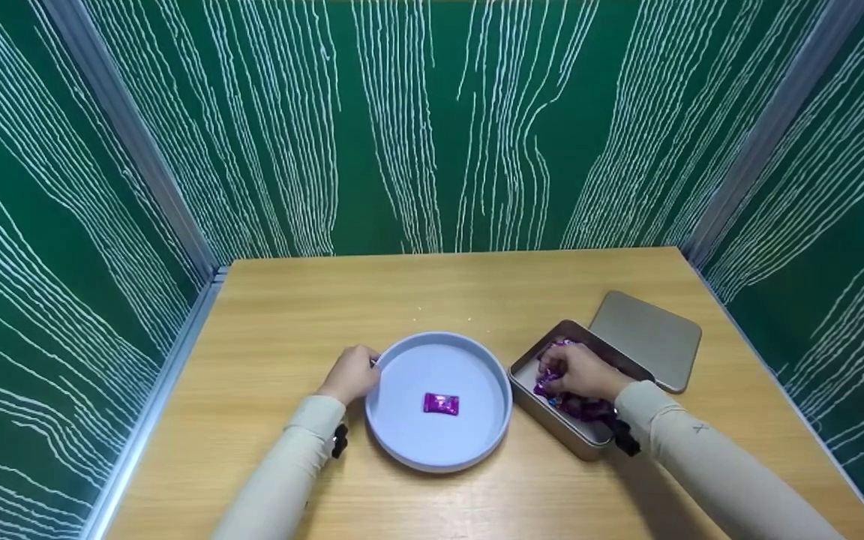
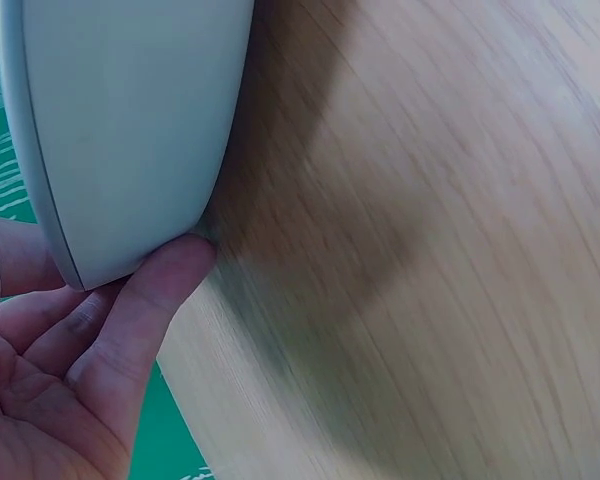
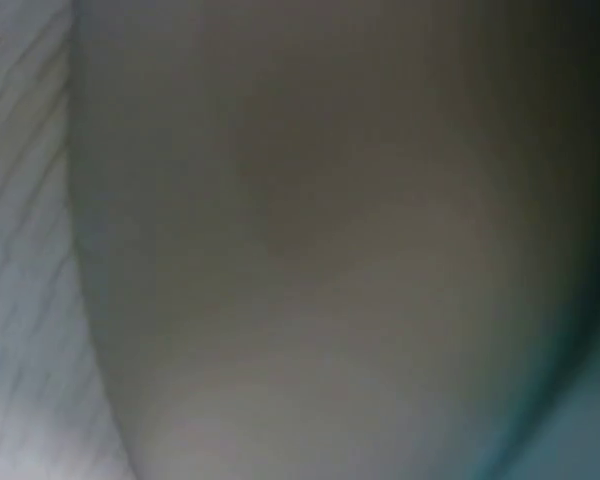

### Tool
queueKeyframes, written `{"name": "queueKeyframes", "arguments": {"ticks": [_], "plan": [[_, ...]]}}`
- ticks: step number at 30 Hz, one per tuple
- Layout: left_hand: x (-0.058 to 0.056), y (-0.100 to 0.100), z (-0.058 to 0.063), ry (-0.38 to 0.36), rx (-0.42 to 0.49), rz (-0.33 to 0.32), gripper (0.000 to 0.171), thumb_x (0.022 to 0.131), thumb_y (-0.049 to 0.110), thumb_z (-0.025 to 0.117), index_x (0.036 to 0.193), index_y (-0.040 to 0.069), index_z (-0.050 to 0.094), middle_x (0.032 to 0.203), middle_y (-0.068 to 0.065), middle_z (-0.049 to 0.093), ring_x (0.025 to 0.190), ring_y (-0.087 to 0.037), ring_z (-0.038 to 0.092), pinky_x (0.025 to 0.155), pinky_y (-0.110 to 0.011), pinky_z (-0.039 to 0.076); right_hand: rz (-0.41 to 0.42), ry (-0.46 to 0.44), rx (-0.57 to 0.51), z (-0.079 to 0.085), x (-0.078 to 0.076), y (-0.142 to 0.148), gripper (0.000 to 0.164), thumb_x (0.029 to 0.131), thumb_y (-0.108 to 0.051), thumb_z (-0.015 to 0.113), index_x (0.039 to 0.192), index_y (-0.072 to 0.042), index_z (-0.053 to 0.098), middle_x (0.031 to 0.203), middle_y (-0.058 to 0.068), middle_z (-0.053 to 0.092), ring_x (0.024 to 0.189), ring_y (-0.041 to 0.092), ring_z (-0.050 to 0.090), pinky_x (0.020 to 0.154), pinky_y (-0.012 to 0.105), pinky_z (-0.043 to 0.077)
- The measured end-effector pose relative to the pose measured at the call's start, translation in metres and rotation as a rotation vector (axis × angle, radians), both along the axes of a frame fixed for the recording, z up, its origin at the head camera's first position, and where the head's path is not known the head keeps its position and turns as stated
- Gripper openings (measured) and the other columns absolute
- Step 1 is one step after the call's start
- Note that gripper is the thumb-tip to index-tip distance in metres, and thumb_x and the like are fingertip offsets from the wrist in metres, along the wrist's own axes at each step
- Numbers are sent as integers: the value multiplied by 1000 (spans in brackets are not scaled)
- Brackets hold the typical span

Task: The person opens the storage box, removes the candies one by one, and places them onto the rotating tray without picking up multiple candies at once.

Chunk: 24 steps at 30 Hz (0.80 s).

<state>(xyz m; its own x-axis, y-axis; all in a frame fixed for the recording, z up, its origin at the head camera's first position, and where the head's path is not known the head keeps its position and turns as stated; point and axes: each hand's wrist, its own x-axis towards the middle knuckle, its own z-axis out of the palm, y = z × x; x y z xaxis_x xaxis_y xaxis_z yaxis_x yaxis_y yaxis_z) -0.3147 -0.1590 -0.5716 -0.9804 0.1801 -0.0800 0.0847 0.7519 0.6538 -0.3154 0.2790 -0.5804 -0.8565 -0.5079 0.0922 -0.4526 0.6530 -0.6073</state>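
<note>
Blue tray [image 1: 432, 444], pinched by left hand [image 1: 349, 375]: 1 sweet [image 1: 441, 403]; right hand [image 1: 589, 371] at 1 tin [image 1: 556, 427], grip unclear.

Black wrist cameras [image 1: 339, 441] adjoin pale sleeves [image 1: 739, 480], the right marked X [image 1: 700, 428].

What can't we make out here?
Head view: how many purple packets lie in the tin; the right hand covers part of the pile.
Head view: any print on the lone packet; too small.
Left wrist view: inside of the round tray; its outer wall hides it, frame top crops it.
Right wrist view: what fills most of it; blurred.
</note>
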Motion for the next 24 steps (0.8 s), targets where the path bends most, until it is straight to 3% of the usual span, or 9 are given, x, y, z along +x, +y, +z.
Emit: {"name": "queueKeyframes", "arguments": {"ticks": [6,13,19,24], "plan": [[0,0,0,-10,9,12,31,97,-1,59,119,-3,80,98,-14,78,76,-19,66,70,-33,61,-36,14,0,11,1,3,23,78,-2,92,94,-5,76,88,6,75,82,10,63,78,28,53],[0,-2,-2,75,-13,-27,22,97,-2,58,93,0,80,77,-7,68,67,-16,58,59,-28,52,-69,-135,-100,32,0,1,20,85,4,87,100,2,75,95,13,74,85,16,63,77,23,54],[-1,-1,-2,62,-16,-18,19,98,0,61,97,-1,80,79,-8,70,69,-17,60,63,-31,55,-69,-115,-117,50,-3,-8,19,86,6,84,103,3,75,96,15,75,86,17,66,77,21,56],[1,0,-3,14,-5,3,22,101,3,61,109,-2,81,88,-12,74,74,-19,64,67,-33,59,-87,-128,-119,63,-2,-20,17,89,2,83,104,-2,77,96,11,78,85,16,69,78,22,59]]}}
